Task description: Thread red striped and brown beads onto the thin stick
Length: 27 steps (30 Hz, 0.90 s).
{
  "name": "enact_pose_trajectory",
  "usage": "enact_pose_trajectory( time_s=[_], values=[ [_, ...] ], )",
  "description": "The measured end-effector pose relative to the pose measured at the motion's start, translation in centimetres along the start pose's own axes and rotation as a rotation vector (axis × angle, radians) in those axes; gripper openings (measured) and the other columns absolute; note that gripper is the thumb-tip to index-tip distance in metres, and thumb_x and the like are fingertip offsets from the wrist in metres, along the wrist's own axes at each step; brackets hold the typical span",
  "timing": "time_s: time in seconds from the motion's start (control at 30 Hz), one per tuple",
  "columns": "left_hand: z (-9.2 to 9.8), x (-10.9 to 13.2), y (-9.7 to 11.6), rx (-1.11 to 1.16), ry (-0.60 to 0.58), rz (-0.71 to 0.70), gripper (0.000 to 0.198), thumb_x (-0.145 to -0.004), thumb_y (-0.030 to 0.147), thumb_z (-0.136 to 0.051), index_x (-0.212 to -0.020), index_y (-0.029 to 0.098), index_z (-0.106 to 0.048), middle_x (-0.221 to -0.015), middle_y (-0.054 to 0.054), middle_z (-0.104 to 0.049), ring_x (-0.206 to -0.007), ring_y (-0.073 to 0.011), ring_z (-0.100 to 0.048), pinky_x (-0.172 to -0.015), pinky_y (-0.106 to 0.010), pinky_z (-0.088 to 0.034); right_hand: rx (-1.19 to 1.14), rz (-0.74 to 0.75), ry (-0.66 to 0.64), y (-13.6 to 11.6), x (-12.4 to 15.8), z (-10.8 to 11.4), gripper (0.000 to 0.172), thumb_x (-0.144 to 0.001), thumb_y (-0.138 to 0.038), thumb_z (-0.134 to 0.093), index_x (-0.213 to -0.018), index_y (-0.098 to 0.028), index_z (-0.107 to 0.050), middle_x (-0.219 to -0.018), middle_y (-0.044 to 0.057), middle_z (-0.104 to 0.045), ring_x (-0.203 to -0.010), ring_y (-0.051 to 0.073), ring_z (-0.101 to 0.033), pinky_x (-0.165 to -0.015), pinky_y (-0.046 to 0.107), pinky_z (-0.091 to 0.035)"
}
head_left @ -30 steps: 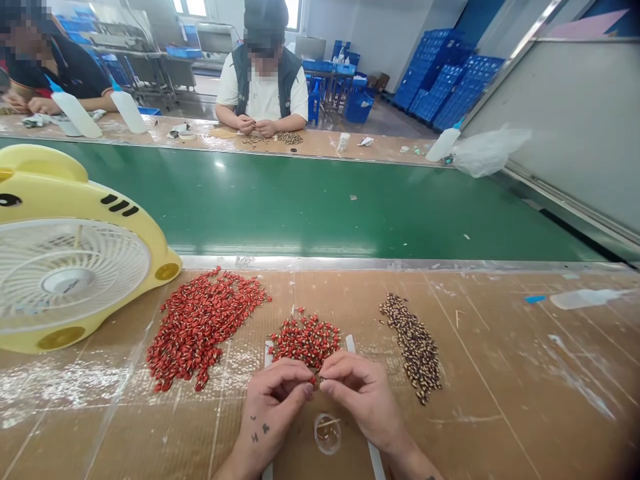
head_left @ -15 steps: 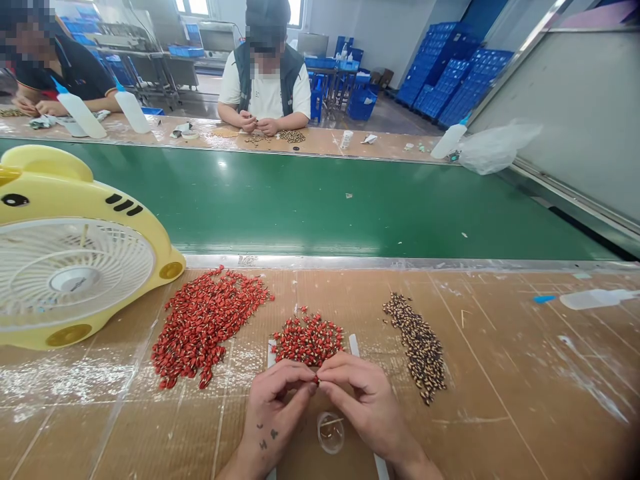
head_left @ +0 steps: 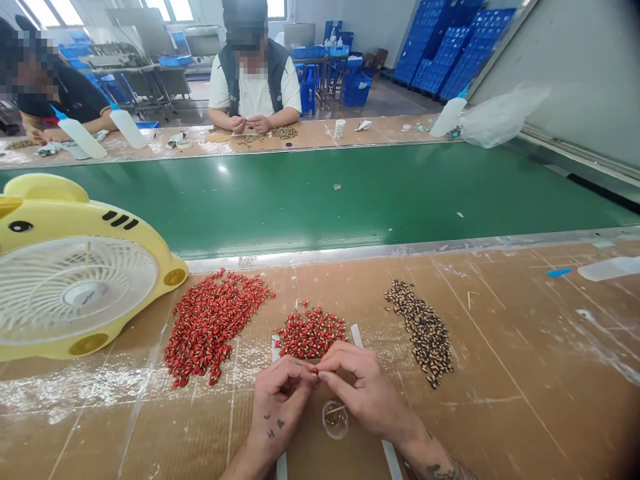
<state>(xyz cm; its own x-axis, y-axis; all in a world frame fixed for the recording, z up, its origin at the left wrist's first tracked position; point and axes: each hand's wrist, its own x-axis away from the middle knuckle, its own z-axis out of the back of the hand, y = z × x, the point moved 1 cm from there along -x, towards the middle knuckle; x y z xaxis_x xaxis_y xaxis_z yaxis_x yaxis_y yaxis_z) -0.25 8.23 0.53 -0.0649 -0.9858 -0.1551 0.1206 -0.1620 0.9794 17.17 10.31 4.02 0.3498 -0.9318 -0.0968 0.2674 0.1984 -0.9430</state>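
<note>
My left hand (head_left: 280,403) and my right hand (head_left: 367,390) meet fingertip to fingertip at the near side of the table. Between their pinched thumbs and forefingers is a small red piece (head_left: 315,372), mostly covered by the fingers. Just beyond them lies a small heap of red pieces with gold-coloured tips (head_left: 310,333). A bigger heap of red pieces (head_left: 213,323) spreads to the left. To the right runs a long heap of small black-and-gold pieces (head_left: 423,333). Below my fingers stands a round clear dish (head_left: 326,430) with a thin stick (head_left: 336,409) across it.
A yellow animal-shaped fan (head_left: 173,273) stands at the left. White strips (head_left: 391,460) flank my work spot. Past the table's metal edge runs a green belt (head_left: 280,200); two people sit across it. A squeeze bottle (head_left: 607,268) lies at the right.
The camera view has tilted and shifted slightly. My hands stay pinched together at the small red piece, with the right fingers a little higher over it.
</note>
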Motion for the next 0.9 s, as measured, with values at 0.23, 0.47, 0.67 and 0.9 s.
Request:
enact_pose_trajectory(
  time_s=[0.23,0.47,0.67,0.9],
  values=[
    [0.5,-1.8,1.1,-0.24,-0.038,-0.014,0.011,-0.089,0.018,-0.063,-0.085,0.02,-0.073,-0.084,-0.005,-0.075,-0.078,-0.0183,-0.069,-0.072,-0.027,-0.054,0.017,0.068,0.186,0.5,0.3,1.8,0.015,-0.089,-0.02,-0.065,-0.099,-0.02,-0.076,-0.097,0.007,-0.074,-0.09,0.02,-0.068,-0.083,0.031,-0.054],
    [1.3,-6.6,1.2,-0.729,-0.074,-0.119,0.019,-0.089,0.017,-0.057,-0.085,0.021,-0.075,-0.08,-0.004,-0.076,-0.073,-0.02,-0.068,-0.069,-0.029,-0.052,0.042,0.026,0.207,1.4,1.0,4.3,0.015,-0.093,-0.025,-0.06,-0.089,-0.02,-0.074,-0.087,0.006,-0.073,-0.081,0.02,-0.068,-0.075,0.03,-0.054],
    [1.6,-8.4,1.3,-0.825,-0.16,-0.215,0.024,-0.09,0.013,-0.053,-0.091,0.023,-0.076,-0.092,-0.006,-0.079,-0.088,-0.023,-0.069,-0.082,-0.035,-0.054,0.106,0.145,0.096,1.1,1.7,4.4,0.016,-0.096,-0.022,-0.058,-0.094,-0.021,-0.073,-0.094,0.006,-0.072,-0.09,0.02,-0.066,-0.083,0.032,-0.051],
    [10.5,-1.3,2.5,-1.075,0.095,-0.109,0.019,-0.092,0.031,-0.056,-0.093,0.022,-0.072,-0.096,-0.006,-0.075,-0.081,-0.0226,-0.072,-0.072,-0.031,-0.055,0.191,0.056,-0.191,1.2,3.0,4.9,0.006,-0.09,-0.024,-0.068,-0.09,-0.02,-0.073,-0.081,0.002,-0.068,-0.073,0.017,-0.062,-0.068,0.028,-0.047]
  ],
)
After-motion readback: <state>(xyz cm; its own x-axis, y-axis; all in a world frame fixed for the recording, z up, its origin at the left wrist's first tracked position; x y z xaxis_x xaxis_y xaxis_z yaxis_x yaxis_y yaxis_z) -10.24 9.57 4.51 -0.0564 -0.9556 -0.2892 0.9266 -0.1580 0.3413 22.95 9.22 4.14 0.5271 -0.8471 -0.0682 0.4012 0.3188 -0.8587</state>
